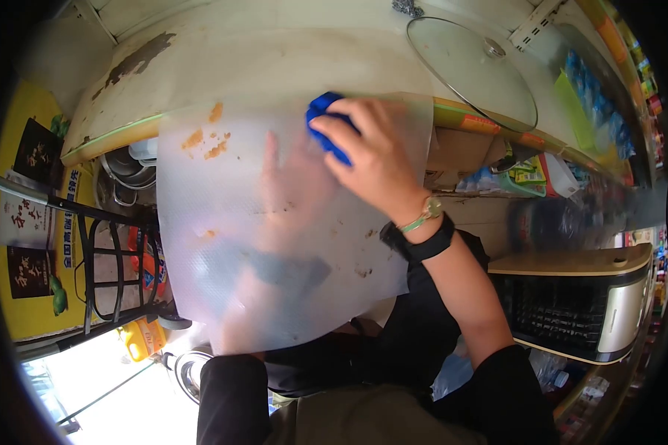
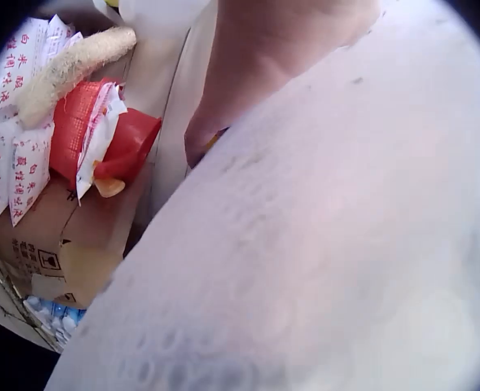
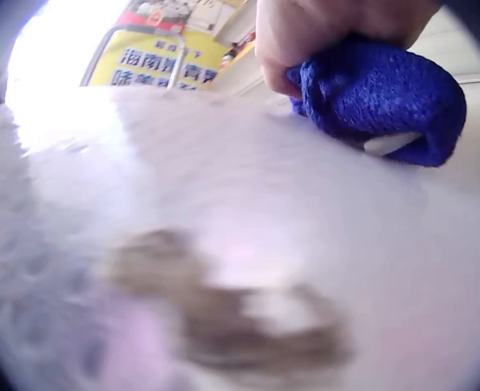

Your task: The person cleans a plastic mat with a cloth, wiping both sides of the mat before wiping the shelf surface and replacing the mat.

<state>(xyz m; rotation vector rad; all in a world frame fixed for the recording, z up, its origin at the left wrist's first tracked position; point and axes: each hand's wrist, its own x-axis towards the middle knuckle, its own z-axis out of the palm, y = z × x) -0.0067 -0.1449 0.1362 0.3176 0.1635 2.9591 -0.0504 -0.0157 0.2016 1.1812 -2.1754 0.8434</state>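
A translucent plastic sheet [image 1: 200,282] with a dimpled surface hangs over the front edge of a worn white counter, marked with brown stains [image 1: 217,148]. On its upper face my right hand [image 1: 371,148] grips a bunched blue cloth [image 1: 332,126]. In the right wrist view the cloth [image 3: 386,98] lies against the sheet, with a dark brown smear [image 3: 240,318] nearer the camera. My left hand [image 1: 286,185] is behind the sheet, blurred through it, with a finger pointing up and the palm area close against the underside.
A glass pot lid [image 1: 467,70] lies at the counter's back right. Metal bowls [image 1: 126,170] sit beneath the counter at left, beside a black metal rack [image 1: 119,267]. At right stands a black and wood-toned appliance [image 1: 564,297]. Sachets [image 2: 24,163] and a loofah [image 2: 77,69] show below.
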